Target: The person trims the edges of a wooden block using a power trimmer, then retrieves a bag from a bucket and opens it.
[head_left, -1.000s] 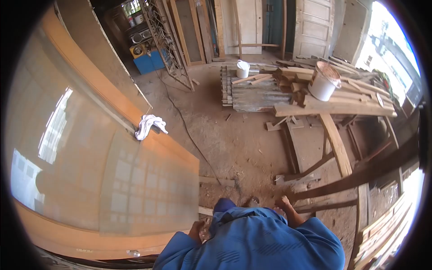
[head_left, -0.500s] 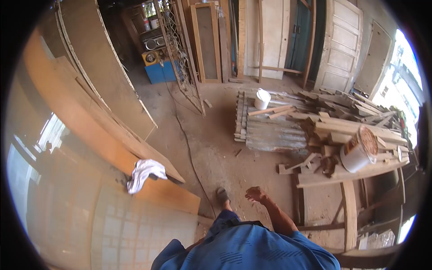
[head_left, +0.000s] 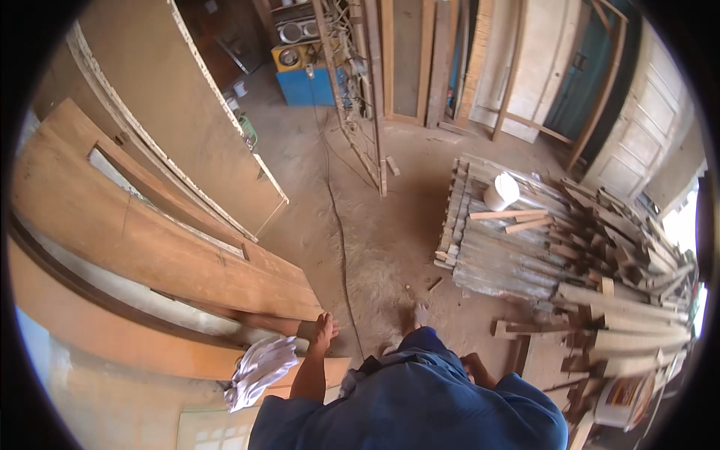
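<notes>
My left hand (head_left: 324,331) is by the near end of a long brown wooden board (head_left: 187,247), its fingers apart and holding nothing. Whether it touches the board's end I cannot tell. Just below and left of that hand, a crumpled white and purple cloth (head_left: 259,371) hangs over the edge of an orange-brown panel (head_left: 180,356). My right hand (head_left: 472,366) is low beside my blue shirt, partly hidden and blurred, so its fingers cannot be made out.
A cable (head_left: 337,232) runs along the dirt floor ahead. On the right, corrugated sheets (head_left: 495,251) bear a white bucket (head_left: 501,193) and wood offcuts; a larger bucket (head_left: 622,401) is nearer. A metal grille (head_left: 360,97) and a blue box (head_left: 306,88) stand ahead.
My view has turned left, and the floor slides by as I step. My left hand has come into view beside the board. My right hand has swung back towards my body.
</notes>
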The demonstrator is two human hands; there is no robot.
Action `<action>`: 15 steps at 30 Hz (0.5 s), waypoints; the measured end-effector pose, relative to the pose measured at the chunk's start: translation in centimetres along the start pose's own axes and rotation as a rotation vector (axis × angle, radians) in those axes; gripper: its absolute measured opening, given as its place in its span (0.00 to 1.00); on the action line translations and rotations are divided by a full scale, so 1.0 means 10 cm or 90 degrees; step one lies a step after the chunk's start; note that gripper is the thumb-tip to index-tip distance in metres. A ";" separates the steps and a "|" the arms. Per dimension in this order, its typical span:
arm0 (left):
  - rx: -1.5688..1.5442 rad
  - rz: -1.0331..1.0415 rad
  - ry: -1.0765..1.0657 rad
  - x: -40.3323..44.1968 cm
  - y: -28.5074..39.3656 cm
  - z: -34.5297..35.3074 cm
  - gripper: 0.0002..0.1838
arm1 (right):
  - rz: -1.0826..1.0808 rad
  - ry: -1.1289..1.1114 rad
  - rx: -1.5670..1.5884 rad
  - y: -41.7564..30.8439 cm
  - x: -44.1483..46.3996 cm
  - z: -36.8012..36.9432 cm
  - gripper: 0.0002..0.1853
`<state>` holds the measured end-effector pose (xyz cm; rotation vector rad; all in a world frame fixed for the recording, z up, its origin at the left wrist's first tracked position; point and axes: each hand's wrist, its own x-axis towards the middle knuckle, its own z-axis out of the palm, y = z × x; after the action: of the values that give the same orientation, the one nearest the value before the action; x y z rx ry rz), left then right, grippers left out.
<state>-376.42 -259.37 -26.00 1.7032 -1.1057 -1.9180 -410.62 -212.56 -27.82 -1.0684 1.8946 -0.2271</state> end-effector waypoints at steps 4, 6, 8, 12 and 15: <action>0.298 0.143 -0.047 1.04 -0.29 0.08 0.13 | 0.060 -0.021 0.056 -0.28 0.90 -0.94 0.11; 0.295 -0.046 -0.094 0.85 -0.03 0.27 0.13 | 0.101 -0.029 0.006 -0.31 1.59 -1.45 0.12; 0.212 -0.200 -0.165 0.87 -0.06 0.27 0.19 | 0.092 -0.066 -0.093 -0.15 2.54 -1.94 0.11; 0.115 -0.021 -0.109 1.31 -0.16 0.44 0.12 | -0.140 -0.072 -0.446 -0.56 4.56 -3.10 0.10; 0.148 -0.200 -0.035 1.22 0.62 0.51 0.13 | -0.364 0.056 -0.624 -1.46 5.76 -4.03 0.09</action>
<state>-385.35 -270.28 -29.87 2.0665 -1.1791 -2.0985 -445.42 -275.17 -33.44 -2.2779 1.7236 0.3976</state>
